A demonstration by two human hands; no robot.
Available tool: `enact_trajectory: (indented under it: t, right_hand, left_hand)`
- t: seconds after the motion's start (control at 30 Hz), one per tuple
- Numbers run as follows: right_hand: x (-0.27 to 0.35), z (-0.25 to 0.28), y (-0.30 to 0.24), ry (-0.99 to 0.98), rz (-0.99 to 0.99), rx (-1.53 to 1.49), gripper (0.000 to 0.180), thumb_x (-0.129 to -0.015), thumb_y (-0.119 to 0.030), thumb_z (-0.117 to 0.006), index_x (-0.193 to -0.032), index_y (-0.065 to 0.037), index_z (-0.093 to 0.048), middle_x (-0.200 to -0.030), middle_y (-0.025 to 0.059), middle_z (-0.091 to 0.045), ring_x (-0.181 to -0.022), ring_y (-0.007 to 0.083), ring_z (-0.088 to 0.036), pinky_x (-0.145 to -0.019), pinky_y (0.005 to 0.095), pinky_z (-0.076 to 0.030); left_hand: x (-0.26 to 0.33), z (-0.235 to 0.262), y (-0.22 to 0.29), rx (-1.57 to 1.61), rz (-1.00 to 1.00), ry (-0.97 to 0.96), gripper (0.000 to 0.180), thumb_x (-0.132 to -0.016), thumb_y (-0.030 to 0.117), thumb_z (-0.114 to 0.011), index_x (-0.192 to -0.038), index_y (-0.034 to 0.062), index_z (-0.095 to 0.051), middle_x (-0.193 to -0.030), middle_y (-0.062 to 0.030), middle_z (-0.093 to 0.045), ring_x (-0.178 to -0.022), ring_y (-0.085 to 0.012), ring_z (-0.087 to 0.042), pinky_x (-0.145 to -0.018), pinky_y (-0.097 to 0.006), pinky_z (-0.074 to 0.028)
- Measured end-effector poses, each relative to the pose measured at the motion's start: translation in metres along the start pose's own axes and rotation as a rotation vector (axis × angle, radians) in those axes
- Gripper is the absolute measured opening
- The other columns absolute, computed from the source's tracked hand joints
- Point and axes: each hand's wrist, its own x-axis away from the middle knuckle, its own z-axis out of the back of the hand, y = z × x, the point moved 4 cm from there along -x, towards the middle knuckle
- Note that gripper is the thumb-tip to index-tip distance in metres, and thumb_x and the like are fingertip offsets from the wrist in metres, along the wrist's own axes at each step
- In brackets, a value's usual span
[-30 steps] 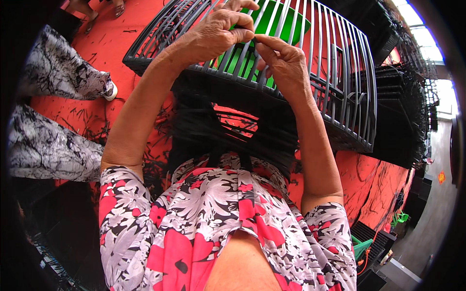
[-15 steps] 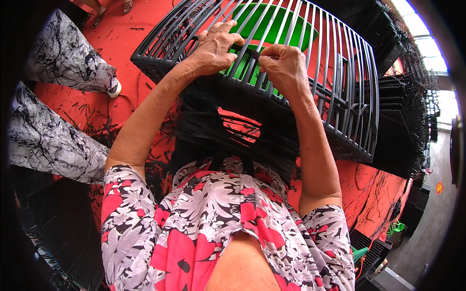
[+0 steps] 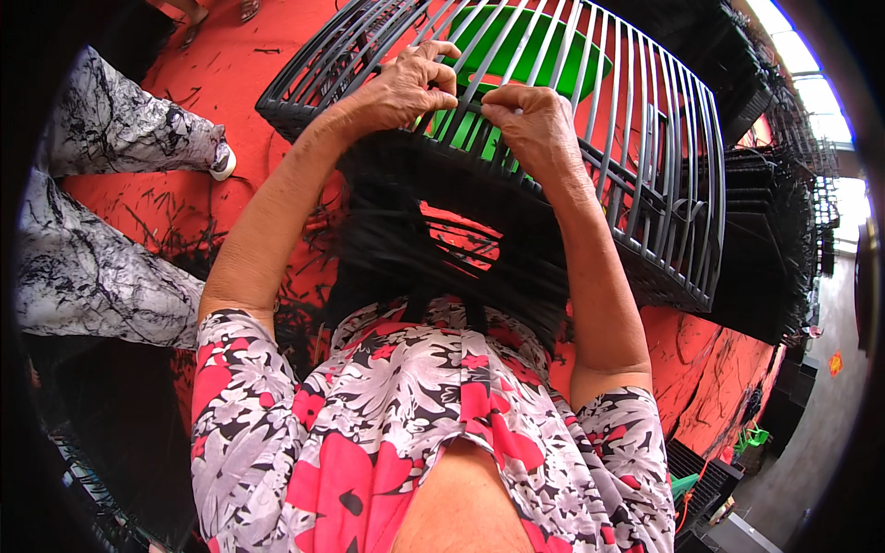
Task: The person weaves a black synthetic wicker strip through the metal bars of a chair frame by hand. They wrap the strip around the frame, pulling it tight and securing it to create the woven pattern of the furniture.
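Observation:
A large dark grey frame of long parallel slats (image 3: 636, 138), like an open woven crate, lies tilted in front of me. My left hand (image 3: 407, 88) is bent over its near-left slats, with thumb and fingers closed round a slat (image 3: 460, 104). Just right of it, my right hand (image 3: 535, 124) has thumb and forefinger pinched together at the slats' near edge. Whatever is in that pinch is too small or hidden to make out. Behind the slats shows a bright green plastic piece (image 3: 525, 51), perhaps a seat.
Black strips hang in a tangle (image 3: 387, 221) between the frame and my lap. Cut scraps litter the red floor covering (image 3: 277, 55). At left are another person's patterned trouser legs (image 3: 129, 111). Stacked black slatted pieces (image 3: 756, 203) stand at right.
The frame has shifted slightly right in view. My left hand's fingers have drawn in more, and my right hand has moved slightly left, nearer to it.

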Motion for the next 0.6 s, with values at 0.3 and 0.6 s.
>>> enact_trajectory:
  t: [0.3, 0.6]
  right_hand:
    - [0.0, -0.014, 0.004, 0.069, 0.117, 0.043, 0.02, -0.076, -0.017, -0.062, -0.09, -0.004, -0.065, -0.079, 0.0118, -0.064, -0.078, 0.0265, -0.061, -0.068, 0.0337, -0.048]
    - [-0.001, -0.027, 0.002, -0.099, -0.143, -0.339, 0.017, -0.079, -0.017, -0.063, -0.086, -0.001, -0.066, -0.06, 0.0015, -0.058, -0.051, 0.0057, -0.053, -0.047, 0.0217, -0.043]
  left_hand:
    - [0.008, 0.019, 0.009, -0.046, -0.133, 0.074, 0.021, -0.083, 0.02, -0.056, -0.074, 0.0012, -0.057, -0.117, -0.0066, -0.045, -0.113, -0.0218, -0.037, -0.096, -0.038, -0.028]
    - [0.016, 0.026, 0.006, -0.026, -0.143, 0.279, 0.015, -0.082, 0.018, -0.058, -0.084, 0.0039, -0.063, -0.113, -0.0077, -0.051, -0.109, -0.024, -0.044, -0.093, -0.034, -0.034]
